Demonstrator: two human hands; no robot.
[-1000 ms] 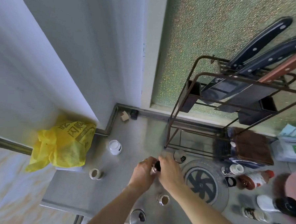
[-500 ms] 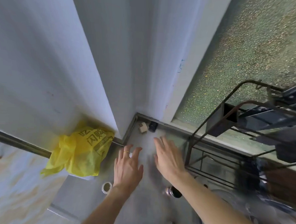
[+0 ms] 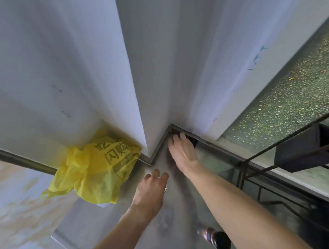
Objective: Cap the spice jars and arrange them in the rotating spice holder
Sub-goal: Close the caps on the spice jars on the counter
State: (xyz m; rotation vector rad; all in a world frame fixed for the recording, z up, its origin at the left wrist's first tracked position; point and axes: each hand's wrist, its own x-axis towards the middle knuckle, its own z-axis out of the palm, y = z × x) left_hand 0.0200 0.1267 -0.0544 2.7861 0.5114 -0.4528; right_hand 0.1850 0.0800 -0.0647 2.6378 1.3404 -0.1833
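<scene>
Steel surface: the grey metal desk (image 3: 176, 216) runs into a far corner where two white walls meet, with a raised metal rim along its edge.
Right hand: the right hand (image 3: 183, 154) reaches far into that corner, fingers (image 3: 175, 139) extended and close together over a small dark object (image 3: 194, 142); whether they pinch it cannot be told.
Left hand: the left hand (image 3: 152, 190) hovers low over the desk, nearer than the right, fingers (image 3: 164, 176) loosely curled over something pale (image 3: 166, 188) that is mostly hidden; contact is unclear.
Task thing: one spice jar with a dark cap (image 3: 217, 239) lies tilted on the desk at the near right, under the right forearm and well apart from both hands. The rotating holder is not in view.
Step in hand: probably fetching a stray cap from the corner.
Doing it well: draw the dark piece away from the rim first, since the wall leaves little room for a grip; then pinch it by its sides and check that it matches a jar before screwing it on.
Count: two hands, one visible jar, one dark piece in the corner, one yellow plastic bag (image 3: 96, 170) at the left, one metal rack (image 3: 299, 156) at the right.
</scene>
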